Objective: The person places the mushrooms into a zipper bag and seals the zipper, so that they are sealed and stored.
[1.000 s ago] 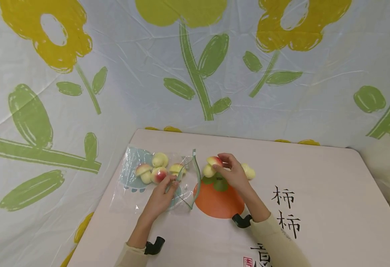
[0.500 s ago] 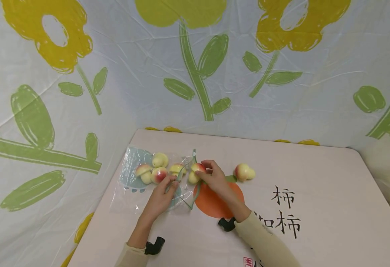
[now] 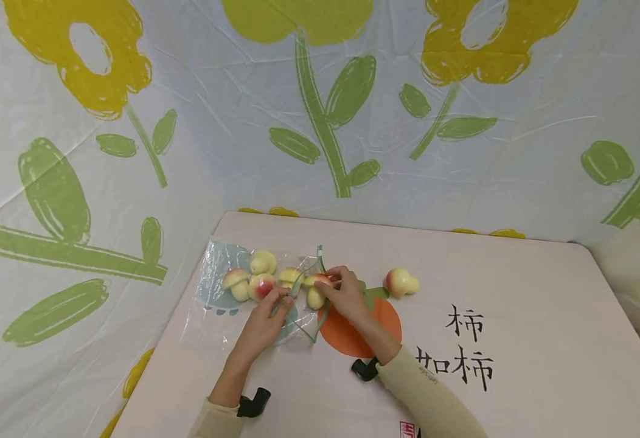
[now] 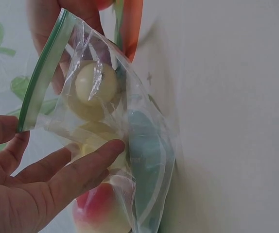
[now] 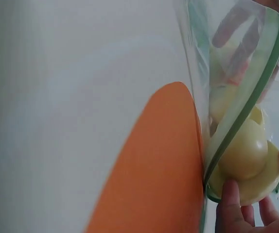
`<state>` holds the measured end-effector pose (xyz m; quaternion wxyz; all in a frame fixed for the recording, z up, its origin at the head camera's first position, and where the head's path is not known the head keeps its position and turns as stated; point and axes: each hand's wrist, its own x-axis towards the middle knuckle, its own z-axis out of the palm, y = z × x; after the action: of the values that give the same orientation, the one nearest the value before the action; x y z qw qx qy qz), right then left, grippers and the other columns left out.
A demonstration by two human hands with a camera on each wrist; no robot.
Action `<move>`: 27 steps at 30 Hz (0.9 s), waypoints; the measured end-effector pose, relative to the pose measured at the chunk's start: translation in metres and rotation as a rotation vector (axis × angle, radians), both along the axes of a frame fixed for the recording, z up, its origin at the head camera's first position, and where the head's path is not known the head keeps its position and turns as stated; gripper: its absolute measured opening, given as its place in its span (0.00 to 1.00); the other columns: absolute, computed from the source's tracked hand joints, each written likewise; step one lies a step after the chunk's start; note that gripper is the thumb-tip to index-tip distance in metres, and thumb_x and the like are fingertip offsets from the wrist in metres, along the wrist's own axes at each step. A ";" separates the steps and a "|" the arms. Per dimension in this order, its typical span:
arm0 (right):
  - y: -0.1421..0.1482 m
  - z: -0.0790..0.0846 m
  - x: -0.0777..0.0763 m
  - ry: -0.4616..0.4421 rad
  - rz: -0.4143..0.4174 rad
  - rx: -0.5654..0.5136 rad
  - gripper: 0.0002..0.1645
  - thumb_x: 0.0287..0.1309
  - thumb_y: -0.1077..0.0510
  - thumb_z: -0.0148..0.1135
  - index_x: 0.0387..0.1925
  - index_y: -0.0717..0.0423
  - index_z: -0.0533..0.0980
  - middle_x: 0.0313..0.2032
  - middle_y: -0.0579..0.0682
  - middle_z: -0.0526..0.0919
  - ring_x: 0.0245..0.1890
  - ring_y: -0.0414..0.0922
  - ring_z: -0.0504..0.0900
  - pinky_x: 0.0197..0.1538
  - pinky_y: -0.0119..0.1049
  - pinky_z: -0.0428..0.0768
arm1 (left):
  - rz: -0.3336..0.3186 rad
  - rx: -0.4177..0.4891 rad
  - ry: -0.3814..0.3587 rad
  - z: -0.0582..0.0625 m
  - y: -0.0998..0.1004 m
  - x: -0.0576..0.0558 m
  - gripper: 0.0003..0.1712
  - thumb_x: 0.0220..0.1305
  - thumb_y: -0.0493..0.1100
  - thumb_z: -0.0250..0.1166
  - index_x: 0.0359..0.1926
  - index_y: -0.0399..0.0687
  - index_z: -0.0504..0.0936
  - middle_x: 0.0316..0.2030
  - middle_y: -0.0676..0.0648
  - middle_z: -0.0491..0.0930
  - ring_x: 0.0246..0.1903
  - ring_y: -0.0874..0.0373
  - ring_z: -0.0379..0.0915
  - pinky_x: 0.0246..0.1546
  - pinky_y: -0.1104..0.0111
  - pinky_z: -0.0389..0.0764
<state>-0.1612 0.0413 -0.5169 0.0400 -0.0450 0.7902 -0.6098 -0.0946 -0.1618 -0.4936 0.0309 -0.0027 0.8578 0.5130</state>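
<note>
Tallest of all is the white cloth [image 3: 199, 121] with yellow flowers, hanging beyond the clear zip bag [image 3: 216, 325]. The pale tabletop [image 3: 539, 298] runs under the bag, a big orange fruit print [image 3: 350, 334] lying at its mouth. From where I stand, the left hand [image 3: 267, 322] pinches the bag's near lip, keeping the mouth apart. The right hand [image 3: 349, 299], at the mouth, grips a toy mushroom [image 3: 316, 298] by thumb and fingers, between the green edges. Four bagged mushrooms [image 3: 261, 286] lie deeper in the bag; a loose mushroom [image 3: 401, 282] lies off to its right.

I'd worry about that floppy mouth: if the pinch slackened, the lip could fold and the cap snag on it. A tug might also drag the bag, since little seems to anchor it.

I can make out no brand on the bag. Right of it, black characters [image 3: 465, 322] read 柿 and 如柿; below those, a red seal [image 3: 406, 429] is too small for me to read surely.
</note>
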 end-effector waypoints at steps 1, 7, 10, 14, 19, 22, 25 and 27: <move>0.000 0.000 0.000 0.001 -0.004 0.007 0.24 0.60 0.53 0.72 0.51 0.63 0.74 0.45 0.60 0.74 0.42 0.52 0.79 0.41 0.38 0.79 | 0.002 -0.006 -0.001 0.000 0.000 0.000 0.13 0.75 0.50 0.58 0.54 0.54 0.78 0.45 0.45 0.82 0.35 0.52 0.78 0.43 0.56 0.75; -0.001 -0.001 -0.001 0.011 -0.014 0.018 0.23 0.61 0.53 0.71 0.49 0.64 0.74 0.40 0.58 0.73 0.38 0.49 0.79 0.35 0.34 0.78 | 0.000 -0.024 -0.009 0.002 0.000 0.001 0.12 0.75 0.50 0.58 0.54 0.55 0.78 0.43 0.44 0.82 0.38 0.53 0.75 0.46 0.53 0.73; -0.001 -0.001 -0.001 0.022 -0.031 0.012 0.20 0.62 0.55 0.69 0.48 0.65 0.75 0.39 0.57 0.73 0.36 0.47 0.78 0.33 0.32 0.77 | -0.002 -0.010 -0.014 0.002 0.000 0.001 0.13 0.75 0.50 0.57 0.55 0.55 0.78 0.46 0.44 0.82 0.36 0.54 0.77 0.46 0.53 0.74; -0.004 0.000 0.001 -0.003 -0.019 -0.020 0.17 0.64 0.60 0.66 0.49 0.65 0.74 0.38 0.57 0.72 0.35 0.48 0.78 0.33 0.33 0.77 | -0.005 0.008 -0.009 0.003 0.000 0.001 0.14 0.75 0.51 0.57 0.56 0.54 0.78 0.51 0.45 0.81 0.34 0.51 0.80 0.46 0.52 0.75; -0.007 -0.001 0.003 -0.053 0.027 -0.070 0.16 0.66 0.63 0.63 0.52 0.66 0.72 0.39 0.58 0.77 0.36 0.49 0.79 0.35 0.34 0.79 | -0.009 0.024 -0.007 0.002 0.000 0.001 0.14 0.75 0.51 0.58 0.56 0.53 0.78 0.57 0.44 0.79 0.35 0.46 0.81 0.45 0.54 0.77; -0.008 -0.001 0.004 -0.052 0.036 -0.117 0.17 0.66 0.65 0.62 0.53 0.66 0.72 0.43 0.60 0.79 0.38 0.51 0.80 0.39 0.39 0.82 | -0.011 0.032 0.000 0.002 0.000 0.001 0.13 0.75 0.50 0.58 0.54 0.53 0.78 0.59 0.43 0.77 0.35 0.47 0.81 0.43 0.56 0.78; -0.008 0.001 0.005 -0.065 0.068 -0.216 0.19 0.67 0.70 0.58 0.57 0.71 0.68 0.48 0.68 0.79 0.46 0.63 0.80 0.46 0.53 0.82 | -0.008 0.016 0.015 0.003 -0.001 0.002 0.12 0.75 0.50 0.58 0.54 0.54 0.78 0.60 0.44 0.77 0.38 0.50 0.80 0.45 0.55 0.78; -0.008 0.000 0.006 -0.062 0.100 -0.260 0.20 0.69 0.71 0.55 0.59 0.72 0.66 0.51 0.71 0.79 0.51 0.67 0.78 0.49 0.59 0.80 | -0.006 -0.001 0.029 0.002 -0.002 0.002 0.13 0.75 0.50 0.58 0.54 0.53 0.78 0.60 0.44 0.77 0.43 0.50 0.79 0.48 0.53 0.76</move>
<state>-0.1550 0.0336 -0.5173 0.0886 -0.0700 0.6998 -0.7054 -0.0928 -0.1635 -0.4914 0.0200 0.0074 0.8585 0.5123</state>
